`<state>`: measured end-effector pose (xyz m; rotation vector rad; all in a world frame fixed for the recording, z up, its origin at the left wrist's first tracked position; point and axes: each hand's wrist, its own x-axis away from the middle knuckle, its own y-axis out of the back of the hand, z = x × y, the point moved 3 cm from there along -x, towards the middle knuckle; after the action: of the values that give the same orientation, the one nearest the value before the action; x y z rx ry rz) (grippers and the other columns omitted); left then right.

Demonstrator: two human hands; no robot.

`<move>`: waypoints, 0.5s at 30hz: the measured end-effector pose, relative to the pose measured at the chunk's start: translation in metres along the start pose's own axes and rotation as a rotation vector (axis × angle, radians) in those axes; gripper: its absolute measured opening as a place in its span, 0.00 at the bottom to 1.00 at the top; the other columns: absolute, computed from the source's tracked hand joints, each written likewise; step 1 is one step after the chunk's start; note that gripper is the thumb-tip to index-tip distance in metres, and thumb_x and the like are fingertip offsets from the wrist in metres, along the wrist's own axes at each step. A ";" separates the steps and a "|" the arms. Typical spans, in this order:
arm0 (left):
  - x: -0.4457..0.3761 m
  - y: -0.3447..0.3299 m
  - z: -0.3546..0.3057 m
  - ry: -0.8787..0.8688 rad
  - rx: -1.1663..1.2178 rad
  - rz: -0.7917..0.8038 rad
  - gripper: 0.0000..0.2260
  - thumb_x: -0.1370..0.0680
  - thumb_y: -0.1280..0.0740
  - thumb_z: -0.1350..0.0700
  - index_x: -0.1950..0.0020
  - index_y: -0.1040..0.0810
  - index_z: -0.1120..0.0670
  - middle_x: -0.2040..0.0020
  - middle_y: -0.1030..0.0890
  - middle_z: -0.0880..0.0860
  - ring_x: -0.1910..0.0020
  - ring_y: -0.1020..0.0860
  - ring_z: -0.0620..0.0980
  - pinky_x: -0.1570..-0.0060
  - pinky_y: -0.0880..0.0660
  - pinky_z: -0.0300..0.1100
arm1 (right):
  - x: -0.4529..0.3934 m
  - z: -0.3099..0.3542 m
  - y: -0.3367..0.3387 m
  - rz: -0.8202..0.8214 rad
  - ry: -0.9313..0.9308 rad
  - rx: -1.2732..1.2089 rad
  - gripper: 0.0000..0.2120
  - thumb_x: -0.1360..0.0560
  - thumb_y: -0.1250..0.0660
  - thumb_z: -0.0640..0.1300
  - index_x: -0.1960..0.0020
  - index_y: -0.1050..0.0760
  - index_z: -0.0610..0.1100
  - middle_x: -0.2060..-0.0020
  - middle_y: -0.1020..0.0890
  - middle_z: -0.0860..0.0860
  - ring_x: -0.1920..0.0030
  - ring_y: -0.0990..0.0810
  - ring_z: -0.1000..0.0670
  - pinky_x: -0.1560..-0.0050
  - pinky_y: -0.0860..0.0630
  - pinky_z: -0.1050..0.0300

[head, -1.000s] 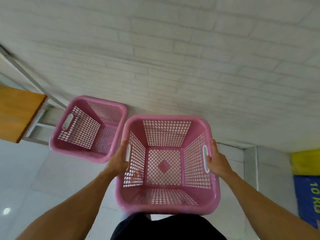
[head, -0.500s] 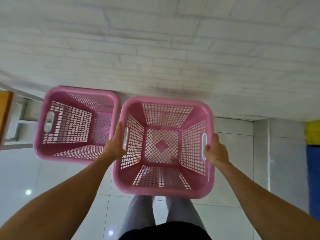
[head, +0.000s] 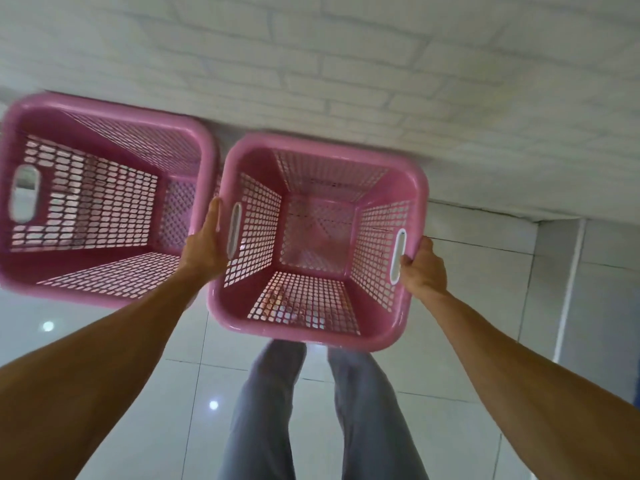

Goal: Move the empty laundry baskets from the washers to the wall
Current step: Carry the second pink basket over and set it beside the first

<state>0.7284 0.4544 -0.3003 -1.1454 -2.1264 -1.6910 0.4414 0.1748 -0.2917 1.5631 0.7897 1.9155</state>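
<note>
I hold an empty pink laundry basket (head: 311,327) by its two side handles, low in front of my legs and close to the white brick wall (head: 346,64). My left hand (head: 204,247) grips its left handle and my right hand (head: 424,268) grips its right handle. A second empty pink basket (head: 104,112) stands on the floor against the wall, just to the left, its right rim beside my left hand.
Glossy white floor tiles (head: 173,393) run up to the wall. A grey panel with a white vertical strip (head: 568,289) stands at the right. My grey trouser legs (head: 263,410) are below the held basket.
The held basket has come down lower and nearer the wall, beside the other basket. The view has tilted down; the wooden table at the left and the yellow and blue object at the right have left view.
</note>
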 end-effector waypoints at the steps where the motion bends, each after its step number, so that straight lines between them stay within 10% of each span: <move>1: -0.003 -0.002 0.002 0.014 0.016 -0.022 0.48 0.28 0.30 0.68 0.21 0.56 0.42 0.48 0.17 0.62 0.65 0.20 0.59 0.65 0.20 0.48 | -0.004 0.002 -0.003 0.000 -0.005 -0.002 0.16 0.19 0.39 0.46 0.34 0.34 0.41 0.50 0.16 0.39 0.57 0.15 0.37 0.57 0.16 0.43; 15: -0.008 -0.005 0.004 0.116 -0.005 -0.108 0.34 0.25 0.36 0.62 0.26 0.45 0.38 0.56 0.16 0.57 0.62 0.18 0.61 0.52 0.18 0.59 | -0.003 0.000 -0.010 -0.055 0.084 -0.037 0.16 0.18 0.40 0.43 0.32 0.36 0.39 0.49 0.17 0.39 0.56 0.15 0.36 0.60 0.19 0.48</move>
<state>0.7320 0.4540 -0.3102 -0.9246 -2.1494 -1.7626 0.4422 0.1791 -0.3013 1.4320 0.8195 1.9557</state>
